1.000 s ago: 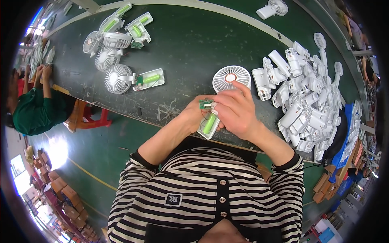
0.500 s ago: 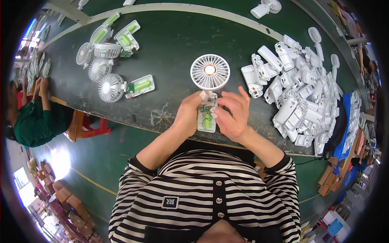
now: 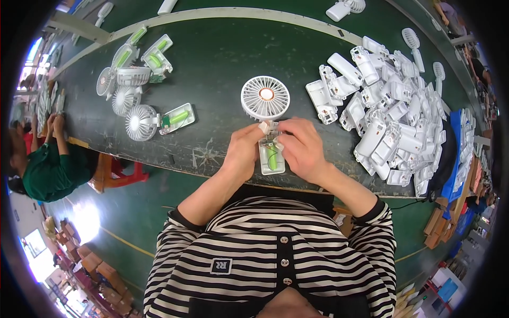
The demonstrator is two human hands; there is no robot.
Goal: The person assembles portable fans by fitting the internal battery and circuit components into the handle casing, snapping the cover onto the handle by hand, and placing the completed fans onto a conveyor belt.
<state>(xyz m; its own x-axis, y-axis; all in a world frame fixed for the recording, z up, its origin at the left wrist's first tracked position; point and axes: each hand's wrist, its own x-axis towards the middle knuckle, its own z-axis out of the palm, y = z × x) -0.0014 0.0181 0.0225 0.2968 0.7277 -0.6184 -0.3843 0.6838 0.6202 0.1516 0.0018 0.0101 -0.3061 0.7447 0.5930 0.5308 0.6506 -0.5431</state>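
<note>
A white handheld fan (image 3: 265, 97) lies face up in front of me, its opened handle (image 3: 272, 168) pointing toward my body. Inside the handle shell sit a green battery (image 3: 272, 157) and a small circuit board, partly covered by fingers. My left hand (image 3: 243, 150) is closed around the left side of the handle near the fan's neck. From the right, my right hand (image 3: 304, 150) pinches at the board area, thumb and fingers bent against the handle. White wraps show on some fingertips. Whether a small part is between the right fingers is hidden.
At the left lie several fans with opened handles (image 3: 140, 122) showing green batteries. A large heap of white handle shells (image 3: 395, 114) covers the right side, beside a blue bin (image 3: 452, 159). A rail (image 3: 212, 14) crosses the far edge. A co-worker in green (image 3: 55, 167) sits at left.
My right hand's raised fingers have come down and curled onto the handle by the board. The fan has shifted slightly left with the view, and its head is tilted a little.
</note>
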